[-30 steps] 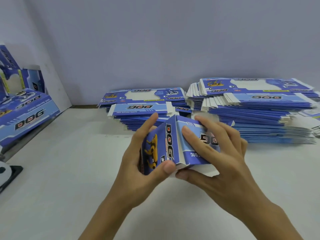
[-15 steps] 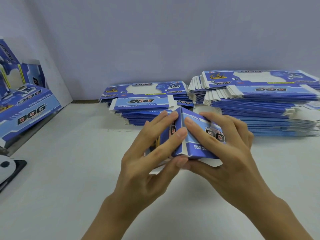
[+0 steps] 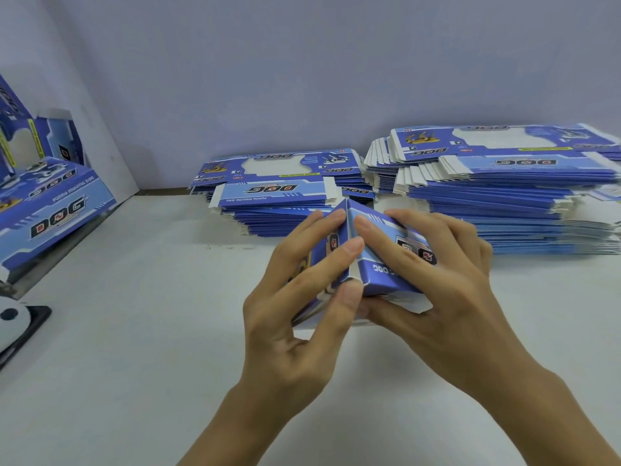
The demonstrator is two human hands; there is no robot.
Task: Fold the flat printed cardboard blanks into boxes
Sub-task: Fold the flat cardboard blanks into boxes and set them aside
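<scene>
Left hand (image 3: 295, 311) now covers blank (image 3: 376, 274); right hand (image 3: 433, 297) grips.

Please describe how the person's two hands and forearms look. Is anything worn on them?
Both the left hand and the right hand are bare: no gloves, rings, watch or bracelet show. The forearms are bare too, no sleeves visible. Fingernails are short and unpainted.

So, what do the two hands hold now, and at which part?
Both hold one blank, half folded: left hand on its left panel, right hand on its right panel and underside.
</scene>
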